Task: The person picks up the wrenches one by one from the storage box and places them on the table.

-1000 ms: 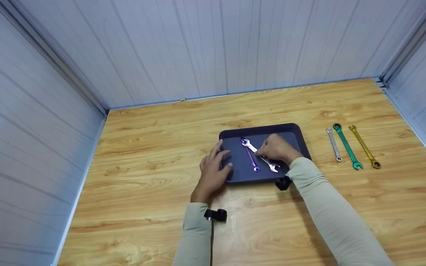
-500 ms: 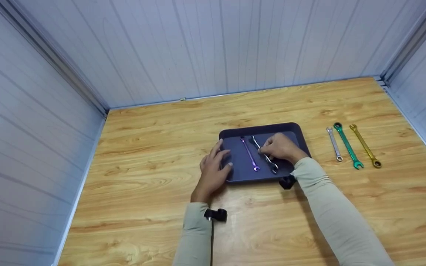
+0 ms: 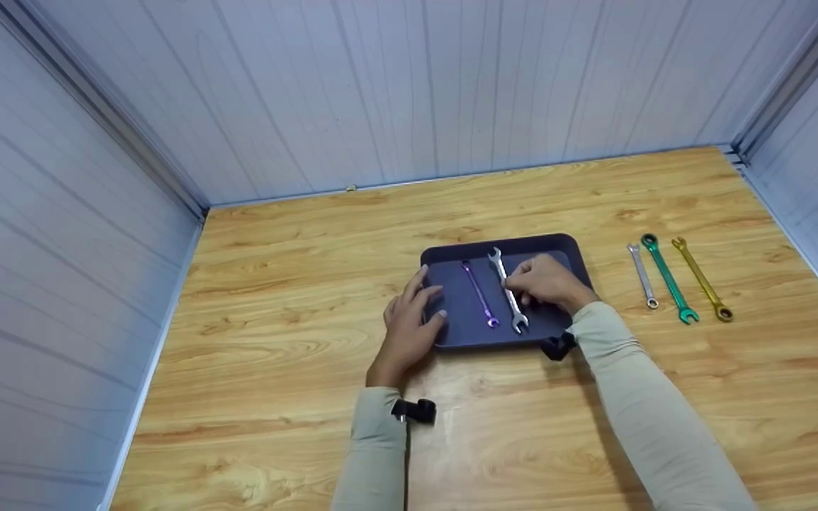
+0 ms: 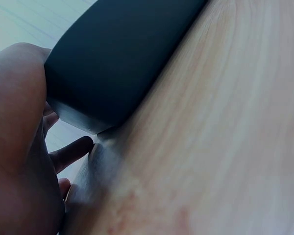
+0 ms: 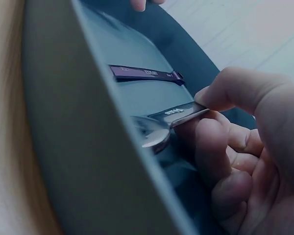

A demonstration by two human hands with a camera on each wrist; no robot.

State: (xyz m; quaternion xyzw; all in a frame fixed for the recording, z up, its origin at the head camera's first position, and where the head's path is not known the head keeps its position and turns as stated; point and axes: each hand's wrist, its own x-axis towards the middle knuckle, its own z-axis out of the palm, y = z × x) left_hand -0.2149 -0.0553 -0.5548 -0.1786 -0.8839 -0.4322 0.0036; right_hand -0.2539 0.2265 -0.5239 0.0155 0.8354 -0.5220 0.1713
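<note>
A dark shallow tray (image 3: 467, 339) lies on the wooden table. At its left side is my left hand (image 3: 407, 328), holding the wall: the thumb and a finger reach over the rim, and other fingers (image 4: 71, 154) show low outside the tray in the left wrist view. My right hand (image 3: 547, 280) pinches a silver open-end wrench (image 3: 512, 298) between thumb and fingertips, inside the tray. That wrench is slightly tilted, its far end near the back wall. A thin purple wrench (image 3: 478, 292) lies on the tray floor to its left. In the right wrist view, the tray wall partly hides the silver wrench.
Right of the tray, a small silver wrench (image 3: 642, 277), a green wrench (image 3: 669, 280) and a gold wrench (image 3: 702, 279) lie side by side on the table (image 3: 274, 319). Pale panel walls (image 3: 409, 92) stand behind and at both sides.
My right hand has shifted slightly right and turned the silver wrench, which crossed the purple wrench earlier and now lies apart from it, roughly alongside. My left hand has stayed in place.
</note>
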